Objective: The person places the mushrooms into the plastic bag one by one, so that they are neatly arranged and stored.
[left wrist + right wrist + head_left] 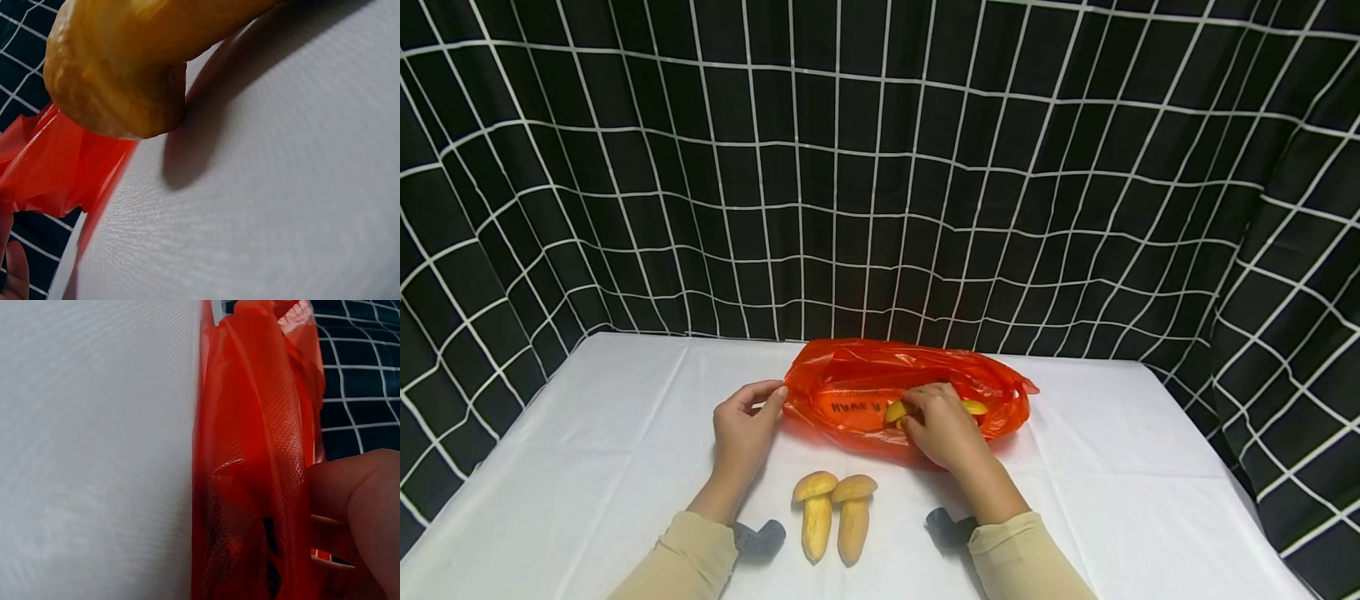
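A red plastic bag [850,442] lies on its side with its mouth gaping toward me, dark lettering showing on it. At the bag's left rim, my left hand [747,421] pinches the plastic between thumb and fingers. My right hand [942,425] reaches into the mouth and holds a yellow mushroom [897,411], its stem mostly hidden by the fingers. Another yellow piece [975,407] shows inside, right of that hand. In the right wrist view, red plastic covers what the fingers [375,506] hold.
Two tan-yellow mushrooms, a left one [816,512] and a right one [853,517], lie side by side on the white tablecloth [617,467], between the forearms. A black curtain with a white grid [880,183] stands behind the table. Grey wrist mounts [760,540] sit at both cuffs.
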The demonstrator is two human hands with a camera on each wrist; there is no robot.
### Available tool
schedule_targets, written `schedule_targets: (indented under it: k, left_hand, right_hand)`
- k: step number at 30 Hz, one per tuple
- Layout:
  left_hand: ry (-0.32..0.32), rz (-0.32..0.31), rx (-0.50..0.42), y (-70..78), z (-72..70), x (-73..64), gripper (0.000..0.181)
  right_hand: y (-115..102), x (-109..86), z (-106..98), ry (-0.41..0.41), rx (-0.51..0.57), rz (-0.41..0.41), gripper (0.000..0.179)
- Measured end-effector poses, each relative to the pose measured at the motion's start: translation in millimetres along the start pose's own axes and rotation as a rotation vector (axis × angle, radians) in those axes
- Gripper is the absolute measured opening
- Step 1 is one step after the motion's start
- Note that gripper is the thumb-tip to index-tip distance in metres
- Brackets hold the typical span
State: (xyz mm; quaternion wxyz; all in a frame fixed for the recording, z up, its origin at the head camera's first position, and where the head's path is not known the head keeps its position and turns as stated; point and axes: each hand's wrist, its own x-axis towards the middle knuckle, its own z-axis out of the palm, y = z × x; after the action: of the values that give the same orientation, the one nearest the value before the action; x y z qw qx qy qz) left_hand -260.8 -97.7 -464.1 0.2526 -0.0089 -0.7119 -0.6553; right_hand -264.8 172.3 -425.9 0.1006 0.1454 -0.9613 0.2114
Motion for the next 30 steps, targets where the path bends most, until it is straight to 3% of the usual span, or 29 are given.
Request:
schedule_targets:
  k: [5, 13, 26, 30]
  left_hand:
    - [-0.003, -0.037, -0.004, 8.5, 0.2, -2.1, 0.019]
    - [-0.044, -0.006, -0.017, 34.6, -1.8, -9.1, 0.024]
    - [-0.056, 0.054, 0.012, 32.4, -1.3, -9.2, 0.026]
    - [-0.056, 0.064, 0.007, 32.5, -1.1, -9.0, 0.025]
  right_hand:
    - [0.1, 0.4, 0.2, -0.002, 0.015, 0.001, 0.033]
    - [1.1, 0.5, 0.8, -0.008, 0.025, -0.013, 0.033]
    - [-0.6, 0.1, 0.3, -0.014, 0.035, -0.003, 0.032]
    - [0.1, 0.5, 0.1, 0.003, 0.041, -0.034, 0.032]
